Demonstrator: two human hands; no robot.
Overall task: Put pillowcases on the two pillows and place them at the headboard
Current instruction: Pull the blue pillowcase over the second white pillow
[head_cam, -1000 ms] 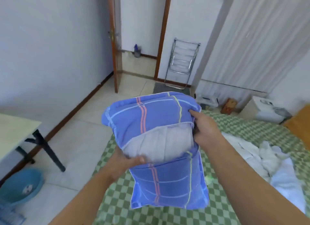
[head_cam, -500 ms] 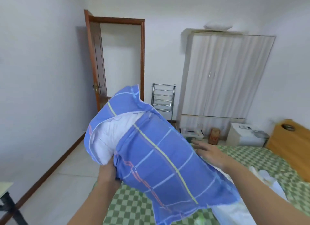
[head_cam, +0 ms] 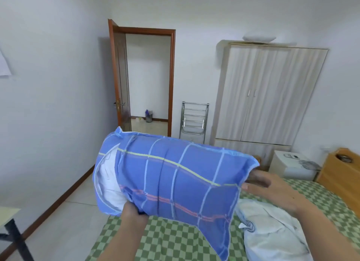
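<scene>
A pillow in a blue plaid pillowcase [head_cam: 175, 175] hangs crosswise above the green checked bed [head_cam: 167, 239]. White pillow filling [head_cam: 109, 184] shows at the case's open left end. My left hand [head_cam: 134, 212] grips the pillow from below near that open end. My right hand [head_cam: 270, 186] touches the right end with its fingers stretched out. A second pillow, white and bare [head_cam: 272, 231], lies on the bed at the lower right. The wooden headboard [head_cam: 342, 175] stands at the right edge.
A white nightstand [head_cam: 292, 163] sits beside the headboard, with a pale wardrobe [head_cam: 266, 97] behind it. A folded metal rack [head_cam: 194, 120] leans against the wall near the open door [head_cam: 120, 75]. A table corner with black legs [head_cam: 11, 229] juts in at the lower left.
The pillow has swung from tilted to nearly level, its open end to the left. My right hand has slid out to its right end. The view has lifted toward the door and wardrobe.
</scene>
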